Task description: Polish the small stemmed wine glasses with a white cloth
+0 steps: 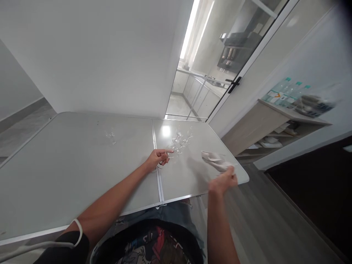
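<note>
My left hand (pixel 158 160) is over the table near the metal seam, its fingers pinched on a small clear piece whose thin curved edge shows below them; its kind is hard to make out. Just beyond its fingertips lies a cluster of clear, shiny pieces (pixel 180 142), glass or plastic. My right hand (pixel 224 180), slightly blurred, grips a pale cloth (pixel 216 160) by one end above the table's right side. The cloth's other end stretches out to the left, apart from the clear pieces.
The pale table (pixel 123 176) has metal edging and a seam. More clear pieces (pixel 111 136) lie on its left half. A wall and a glazed door (pixel 203 88) stand behind. On the right, a wooden shelf unit (pixel 255 121) carries plastic bottles (pixel 286 91) and a basket (pixel 312 105).
</note>
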`<state>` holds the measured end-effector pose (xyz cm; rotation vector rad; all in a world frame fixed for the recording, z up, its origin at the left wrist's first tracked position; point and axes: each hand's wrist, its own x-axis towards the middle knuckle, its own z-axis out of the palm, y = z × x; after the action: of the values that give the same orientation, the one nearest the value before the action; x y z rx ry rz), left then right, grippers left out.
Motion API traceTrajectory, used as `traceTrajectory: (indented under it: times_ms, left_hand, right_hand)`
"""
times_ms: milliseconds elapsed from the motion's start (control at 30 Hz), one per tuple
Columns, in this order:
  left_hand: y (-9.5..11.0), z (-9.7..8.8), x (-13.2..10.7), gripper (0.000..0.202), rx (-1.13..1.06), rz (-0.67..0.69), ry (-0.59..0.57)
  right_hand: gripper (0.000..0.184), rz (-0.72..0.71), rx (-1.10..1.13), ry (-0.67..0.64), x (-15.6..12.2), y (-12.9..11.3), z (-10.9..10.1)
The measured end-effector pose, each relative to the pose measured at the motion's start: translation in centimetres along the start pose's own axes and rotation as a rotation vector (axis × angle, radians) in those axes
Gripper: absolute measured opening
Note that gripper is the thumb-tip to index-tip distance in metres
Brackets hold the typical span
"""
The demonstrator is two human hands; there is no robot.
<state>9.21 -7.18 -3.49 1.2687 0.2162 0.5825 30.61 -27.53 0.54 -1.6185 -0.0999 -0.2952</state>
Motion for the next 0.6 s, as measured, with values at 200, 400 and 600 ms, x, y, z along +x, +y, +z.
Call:
traceTrajectory:
  times_ms: [200,400,600]
  left_hand:
    - [-0.6,0.4,-0.1,0.067,0.034,-0.091,-0.152]
    - [-0.2,0.7,-0.4,0.067,-0.069,-0.179,-0.233]
    - [-0.5,1.4,0.1,0.067,0.106,-0.076,-0.200]
  right_hand:
    - [0.049,0.361,0.501,-0.783,-10.1,-2.8,4.9]
    - [0.061,0.328,0.661,-1.056,-11.4,-4.4,5.5]
    - [0.054,0.236,0.606,-1.003,-11.2,-1.9,7.6]
